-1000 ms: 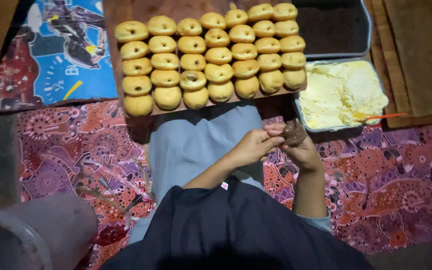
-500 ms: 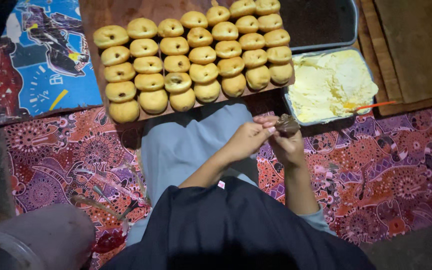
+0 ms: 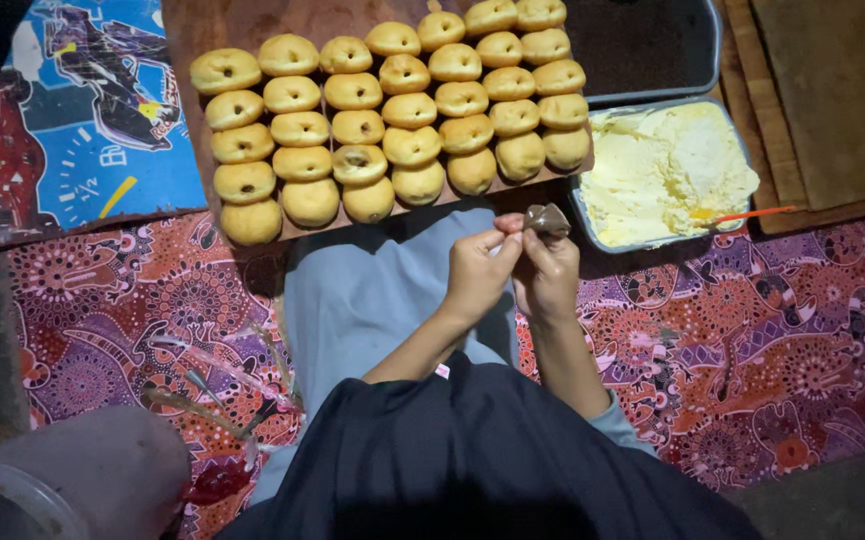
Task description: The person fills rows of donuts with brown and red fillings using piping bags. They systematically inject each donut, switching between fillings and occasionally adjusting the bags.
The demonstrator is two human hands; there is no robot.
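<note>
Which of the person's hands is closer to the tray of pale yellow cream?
The right hand. It sits just below and left of the cream tray, its fingers pinching a small brown bag. The left hand sits one hand further left.

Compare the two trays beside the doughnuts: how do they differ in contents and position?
The near tray holds pale yellow cream; the far tray holds a dark brown, grainy filling. An orange-handled spatula lies in the near tray; the far tray shows no tool. The near tray lies fully in view; the far tray is cut off by the picture's top edge. Both are grey and rectangular, right of the doughnut board.
</note>
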